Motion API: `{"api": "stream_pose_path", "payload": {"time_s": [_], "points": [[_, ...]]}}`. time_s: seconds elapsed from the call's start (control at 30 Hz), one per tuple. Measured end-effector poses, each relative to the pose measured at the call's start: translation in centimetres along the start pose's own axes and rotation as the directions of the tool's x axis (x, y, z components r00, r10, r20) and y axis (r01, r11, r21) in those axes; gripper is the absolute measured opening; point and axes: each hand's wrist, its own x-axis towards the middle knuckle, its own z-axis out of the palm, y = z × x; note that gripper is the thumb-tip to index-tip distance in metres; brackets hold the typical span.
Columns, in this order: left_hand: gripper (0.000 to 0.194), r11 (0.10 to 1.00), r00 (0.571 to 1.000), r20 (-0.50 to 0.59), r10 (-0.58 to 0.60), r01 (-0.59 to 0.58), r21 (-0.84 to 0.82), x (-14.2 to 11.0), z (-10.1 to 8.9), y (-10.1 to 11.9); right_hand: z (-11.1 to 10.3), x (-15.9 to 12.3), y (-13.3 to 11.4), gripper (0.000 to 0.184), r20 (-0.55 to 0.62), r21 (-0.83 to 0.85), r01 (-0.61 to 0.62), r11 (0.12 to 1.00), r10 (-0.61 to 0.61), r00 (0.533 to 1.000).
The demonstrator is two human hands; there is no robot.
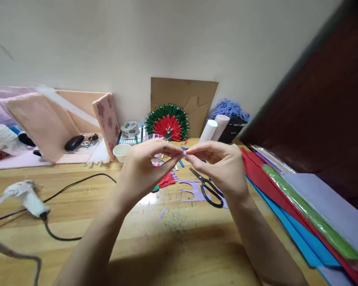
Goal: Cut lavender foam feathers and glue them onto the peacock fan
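Observation:
My left hand (149, 163) and my right hand (219, 161) meet fingertip to fingertip above the middle of the table. Both pinch a small piece of purple paper (184, 153), mostly hidden by the fingers. Below my right hand lie black-handled scissors (210, 188), blades partly spread, on a cut purple sheet (192, 190) with rounded cut-outs. Red fringed material (166, 180) shows under my left hand. A small purple scrap (162, 213) lies nearer to me on the wood.
Behind stands a red and green fan-shaped decoration (167, 123) against cardboard (181, 89). A white glue gun (30, 198) with a black cord lies left, near a pink fabric-covered box (38, 123). Coloured sheets (286, 210) line the right side. A paper cup (121, 151) stands beyond my left hand.

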Motion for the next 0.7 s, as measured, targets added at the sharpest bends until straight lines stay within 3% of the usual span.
{"api": "stream_pose_path", "payload": {"time_s": [0.5,0.6,0.7], "points": [[0.013,0.922,0.983,0.046,-0.18,0.185,-0.34,0.0,0.29,-0.3,0.1,-0.46,-1.0,0.014,-0.015,-0.222,0.229,0.948,-0.238,0.971],[0.013,0.939,0.988,0.051,-0.149,0.157,-0.306,0.0,0.18,-0.16,0.03,-0.43,-0.99,0.014,-0.012,-0.233,0.237,0.943,-0.247,0.969],[0.011,0.986,0.997,0.026,-0.066,0.069,-0.153,-0.01,-0.03,0.03,-0.08,-0.39,-1.02,0.014,-0.005,-0.237,0.239,0.942,-0.247,0.969]]}}
